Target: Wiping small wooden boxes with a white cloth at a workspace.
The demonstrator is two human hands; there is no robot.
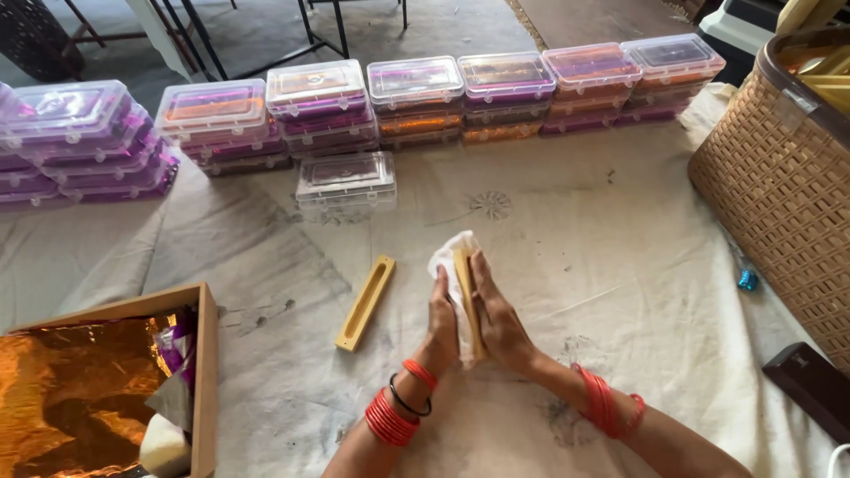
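Observation:
My left hand (441, 323) and my right hand (498, 314) are pressed together around a long yellow wooden strip (467, 296) and a white cloth (447, 257). The cloth lies between my left palm and the strip, its end sticking out above my fingers. The strip stands on its edge over the stained sheet. A second yellow wooden piece (365, 303), long with a slot down its middle, lies flat on the sheet just left of my left hand. Both wrists wear red bangles.
A row of stacked clear plastic boxes (416, 97) with purple and orange contents lines the far side. One single box (346, 181) sits nearer. A cardboard box (205, 372) with orange foil is at left, a woven basket (775, 204) at right, a dark case (810, 385) below it.

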